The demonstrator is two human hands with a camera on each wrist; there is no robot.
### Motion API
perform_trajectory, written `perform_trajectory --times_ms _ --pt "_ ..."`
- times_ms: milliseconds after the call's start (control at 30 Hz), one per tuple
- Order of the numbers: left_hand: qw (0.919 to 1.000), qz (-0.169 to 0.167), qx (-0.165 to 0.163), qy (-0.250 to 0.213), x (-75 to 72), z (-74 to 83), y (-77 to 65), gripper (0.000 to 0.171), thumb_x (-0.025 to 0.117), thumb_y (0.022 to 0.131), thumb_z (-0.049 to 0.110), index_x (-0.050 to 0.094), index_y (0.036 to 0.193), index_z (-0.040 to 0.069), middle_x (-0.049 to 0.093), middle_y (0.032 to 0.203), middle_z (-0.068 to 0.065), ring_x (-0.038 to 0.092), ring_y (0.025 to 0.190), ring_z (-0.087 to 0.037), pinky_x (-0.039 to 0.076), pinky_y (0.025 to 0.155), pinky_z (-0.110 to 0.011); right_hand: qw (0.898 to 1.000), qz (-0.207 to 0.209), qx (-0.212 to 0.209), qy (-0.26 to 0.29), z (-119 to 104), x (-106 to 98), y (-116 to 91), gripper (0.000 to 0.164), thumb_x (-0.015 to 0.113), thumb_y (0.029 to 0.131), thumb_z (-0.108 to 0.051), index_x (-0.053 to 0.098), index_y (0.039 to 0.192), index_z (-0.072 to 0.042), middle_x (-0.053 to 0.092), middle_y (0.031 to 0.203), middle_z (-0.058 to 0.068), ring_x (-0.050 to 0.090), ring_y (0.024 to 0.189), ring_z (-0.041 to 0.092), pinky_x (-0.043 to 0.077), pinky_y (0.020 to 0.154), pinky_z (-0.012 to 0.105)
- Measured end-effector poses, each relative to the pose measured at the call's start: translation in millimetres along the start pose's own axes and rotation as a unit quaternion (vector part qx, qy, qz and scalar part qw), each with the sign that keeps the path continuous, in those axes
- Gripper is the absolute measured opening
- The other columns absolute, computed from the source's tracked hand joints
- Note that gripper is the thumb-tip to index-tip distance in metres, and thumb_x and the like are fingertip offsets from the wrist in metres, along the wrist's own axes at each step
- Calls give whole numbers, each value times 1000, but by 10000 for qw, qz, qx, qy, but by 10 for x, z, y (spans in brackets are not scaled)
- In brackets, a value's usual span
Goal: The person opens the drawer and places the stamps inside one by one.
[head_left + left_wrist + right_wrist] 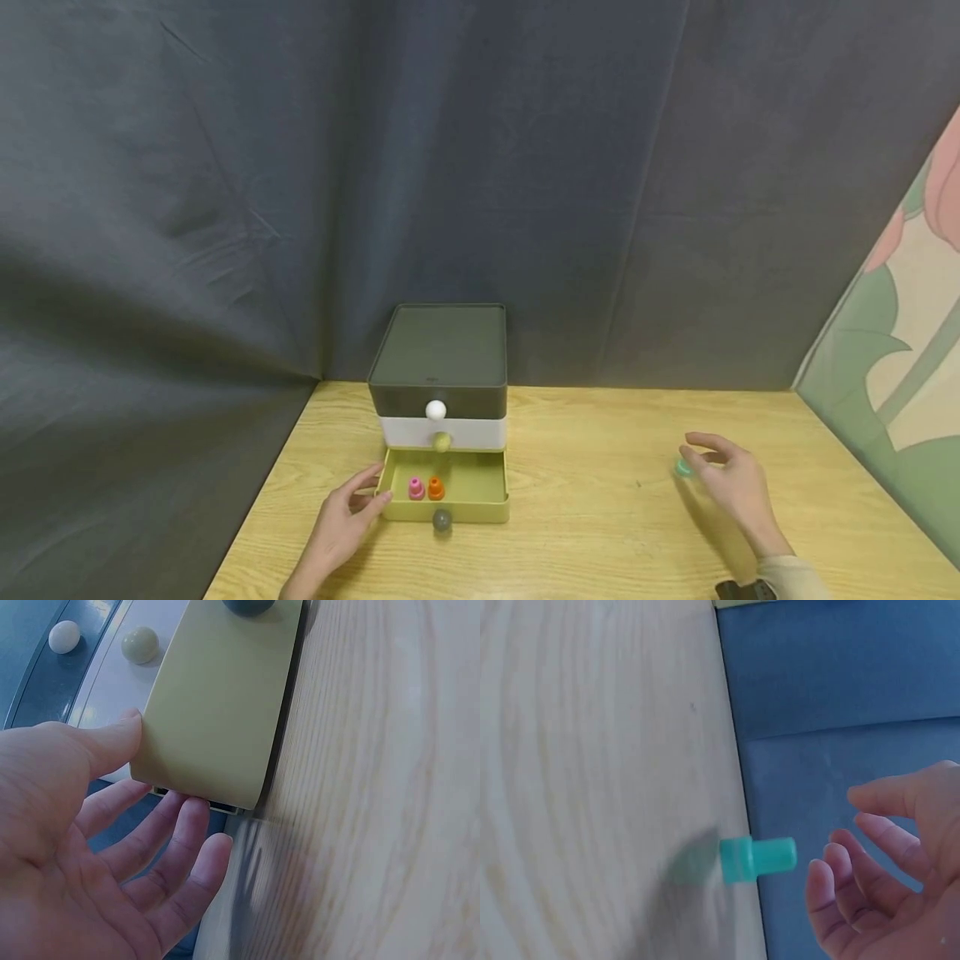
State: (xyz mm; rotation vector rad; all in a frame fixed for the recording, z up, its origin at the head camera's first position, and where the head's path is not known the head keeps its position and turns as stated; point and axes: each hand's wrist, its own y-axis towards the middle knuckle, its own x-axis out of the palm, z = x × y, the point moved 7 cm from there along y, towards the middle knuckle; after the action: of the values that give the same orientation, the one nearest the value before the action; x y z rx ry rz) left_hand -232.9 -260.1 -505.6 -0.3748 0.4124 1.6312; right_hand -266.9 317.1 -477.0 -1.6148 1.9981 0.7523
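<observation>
A small chest of drawers [438, 346] has its green bottom drawer [472, 483] pulled out. My left hand [341, 521] is at the drawer's left front corner, the thumb by the upper edge and the fingers around the side; the left wrist view shows it gripping the drawer front [217, 712]. Inside sit a pink stepped peg [416, 489] and an orange one [436, 489]. Over to the right, a teal stepped peg [757, 858] stands upright on the table. Close above it, my right hand [727, 483] has loosely bent fingers, apart from the peg in the right wrist view.
Above the drawer are a white drawer [408, 432] and a dark one [401, 402], both pushed in. Dark cloth [570, 208] hangs behind the wooden table [585, 517] and on the left. A flower-patterned panel [892, 400] borders the right side.
</observation>
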Motion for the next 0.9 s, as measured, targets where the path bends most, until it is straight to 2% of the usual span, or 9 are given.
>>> perform_trajectory --times_ms 133,333,400,567,667,900 --pt "10000 -19 -9 34 -9 0 5 53 78 98 24 64 147 9 71 130 -21 74 109 -32 58 80 -27 9994 -315 135 -41 97 9 19 57 63 108 -38 58 146 4 70 127 35 73 105 41 59 68 33" --pt "10000 -1 25 48 -10 6 7 53 78 98 24 64 146 8 71 131 -21 74 110 -33 58 80 -27 9970 -669 377 33 208 65 31 60 62 108 -37 52 150 4 64 136 38 74 93 27 61 69 32" --pt "10000 -10 13 45 -12 9 -2 53 78 98 24 64 147 8 71 130 -21 74 110 -33 59 80 -28 9966 -732 377 55 240 85 23 58 62 109 -35 52 149 5 62 139 38 75 95 31 62 71 35" --pt "10000 -16 -21 16 -9 -1 -11 52 78 98 23 64 147 9 71 129 -21 74 109 -33 59 79 -28 9962 -787 371 -56 310 124 50 56 58 110 -36 54 149 4 57 147 37 72 114 46 64 83 48" --pt "10000 3 -9 -19 -4 -5 -7 52 78 98 22 65 146 9 71 129 -21 74 108 -32 58 78 -26 9957 -817 424 -86 345 131 71 57 57 111 -38 53 150 3 56 148 37 72 114 46 63 85 52" --pt "10000 -3 -37 -33 -4 -5 -2 52 78 98 23 64 146 9 71 129 -21 74 109 -32 57 78 -26 9955 -809 494 -46 367 89 96 59 58 110 -40 52 152 2 59 146 35 74 110 40 62 86 52"
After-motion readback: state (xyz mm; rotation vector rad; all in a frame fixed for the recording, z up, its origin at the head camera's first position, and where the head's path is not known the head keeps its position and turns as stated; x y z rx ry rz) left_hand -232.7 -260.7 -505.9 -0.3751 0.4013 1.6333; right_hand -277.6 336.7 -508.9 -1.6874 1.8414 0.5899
